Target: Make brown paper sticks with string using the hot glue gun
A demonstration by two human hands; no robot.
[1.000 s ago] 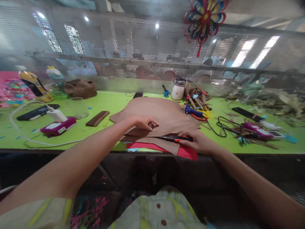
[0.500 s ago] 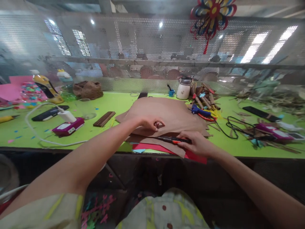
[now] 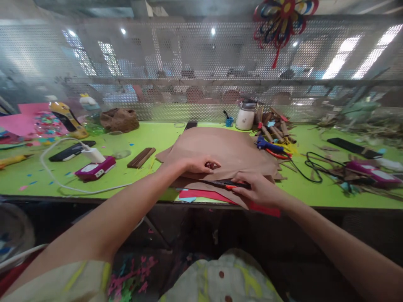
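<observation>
R hand [image 3: 258,187] grips black-and-orange scissors [image 3: 227,183], tips L, along near edge of lg brown paper sheet [image 3: 217,144]; L hand [image 3: 201,164] curled atop, grip unclear.

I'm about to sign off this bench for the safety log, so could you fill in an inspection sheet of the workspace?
Surface: green tabletop, scraps scattered at left.
Job's things: brown paper at centre, partly covering red paper near the front edge; black-and-orange scissors.
Clutter: rolled tubes, white jar, blue tool, likely a glue gun.
Hands: left hand on the brown paper, fingers curled; right hand gripping the scissors.
Cables: white cable at left, black cable at right.
Surroundings: perforated screen, hanging flower decoration.
</observation>
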